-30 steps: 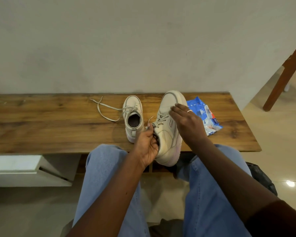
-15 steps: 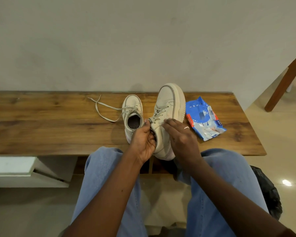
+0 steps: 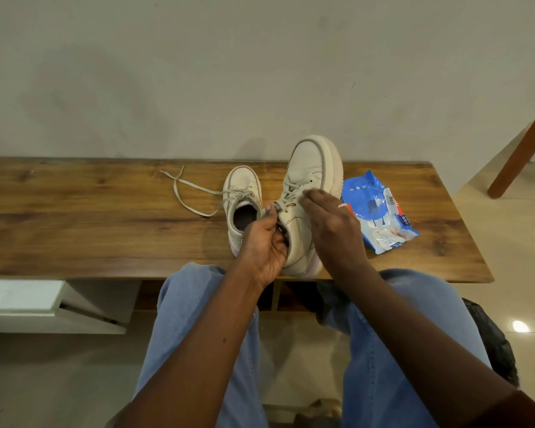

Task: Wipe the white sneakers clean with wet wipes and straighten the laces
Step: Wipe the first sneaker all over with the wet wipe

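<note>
Two white sneakers are on the wooden bench (image 3: 90, 217). The right sneaker (image 3: 309, 174) is tilted onto its side with its toe pointing away and its heel near the bench's front edge. My left hand (image 3: 264, 242) grips its collar at the tongue, thumb up by the top eyelets. My right hand (image 3: 331, 223) lies over its laces, fingertips pinching a lace; a ring shows on one finger. The left sneaker (image 3: 240, 189) stands upright beside it, its loose lace (image 3: 186, 193) trailing to the left across the wood. A blue wet wipes pack (image 3: 380, 217) lies to the right.
The bench backs against a plain grey wall. A wooden chair leg (image 3: 519, 152) stands at the far right on the tiled floor. My knees in blue jeans sit under the bench's front edge. A dark bag (image 3: 491, 341) lies by my right leg; a white shelf (image 3: 22, 298) is at lower left.
The right sneaker has been moved farther onto the bench, toe raised toward the wall. My right hand slid along its laces. My left hand kept its grip on the collar.
</note>
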